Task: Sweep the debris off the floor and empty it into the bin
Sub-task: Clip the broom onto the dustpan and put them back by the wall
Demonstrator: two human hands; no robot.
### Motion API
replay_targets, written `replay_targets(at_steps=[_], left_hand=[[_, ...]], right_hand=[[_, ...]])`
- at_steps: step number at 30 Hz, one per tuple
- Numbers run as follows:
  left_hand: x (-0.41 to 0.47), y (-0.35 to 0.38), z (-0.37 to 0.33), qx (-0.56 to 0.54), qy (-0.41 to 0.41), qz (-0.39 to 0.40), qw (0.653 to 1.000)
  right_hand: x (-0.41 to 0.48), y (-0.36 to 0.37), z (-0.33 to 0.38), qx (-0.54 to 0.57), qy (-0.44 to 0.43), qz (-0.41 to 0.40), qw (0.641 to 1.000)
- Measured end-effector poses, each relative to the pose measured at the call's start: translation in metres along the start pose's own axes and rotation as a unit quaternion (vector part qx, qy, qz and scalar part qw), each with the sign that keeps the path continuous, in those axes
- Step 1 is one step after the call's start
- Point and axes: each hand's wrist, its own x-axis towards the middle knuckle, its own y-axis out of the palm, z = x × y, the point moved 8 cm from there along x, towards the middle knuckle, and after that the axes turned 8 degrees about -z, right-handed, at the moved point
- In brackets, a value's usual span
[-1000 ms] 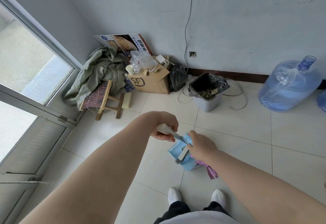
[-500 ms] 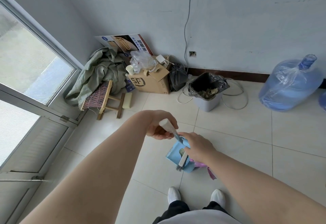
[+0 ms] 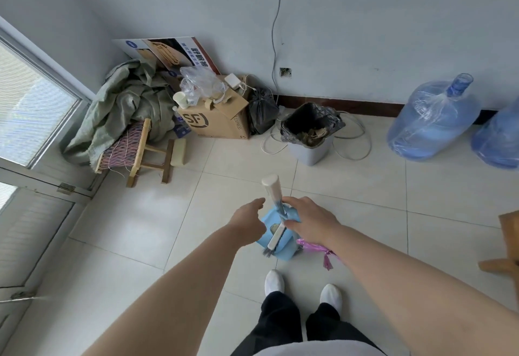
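The left hand [image 3: 248, 219] has let go of the dustpan's white handle [image 3: 270, 186], which it gripped half a second ago. It now hangs just beside the blue stem, fingers loosely curled around nothing and the thumb pointing up toward the handle without touching it. The right hand [image 3: 310, 221] has taken over. Its fingers wrap the stem just below the white grip and its thumb lies across the top of the brush [image 3: 275, 237], so it alone holds the blue dustpan [image 3: 283, 249] above the floor [image 3: 365, 187]. The handle stands more upright than before, with its white end free above both hands.

The brush rests inside the pan with its dark bristles poking past the lower lip. A small brownish patch shows in the pan beside it, too blurred to identify. A strip of pink plastic [image 3: 320, 250] trails from under the right wrist, as it did earlier.

The bin [image 3: 309, 153], grey with a black liner and brown scraps inside, stands by the far wall, well apart from the dustpan and unmoved. Left of it are a black bag [image 3: 262, 111] and a cardboard box [image 3: 216, 125]. Two blue water jugs [image 3: 432, 122] stand to its right. The edge of a wooden piece [image 3: 509, 232] has come into view at far right.
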Motion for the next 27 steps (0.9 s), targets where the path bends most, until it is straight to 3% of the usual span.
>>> replay_targets(at_steps=[5, 14, 21, 27], left_hand=[[0.024, 0.023, -0.015, -0.007, 0.039, -0.007, 0.999], [0.03, 0.036, -0.016, -0.114, 0.033, -0.145, 0.982], [0.044, 0.028, -0.025, -0.126, 0.04, -0.136, 0.982], [0.048, 0.028, -0.027, -0.111, 0.058, -0.141, 0.982]], right_hand=[[0.005, -0.003, 0.004, 0.001, 0.014, -0.008, 1.0], [0.009, 0.001, 0.008, 0.046, 0.035, -0.008, 0.998], [0.008, -0.03, -0.02, 0.089, 0.164, -0.089, 0.978], [0.006, -0.033, -0.019, 0.109, 0.172, -0.094, 0.975]])
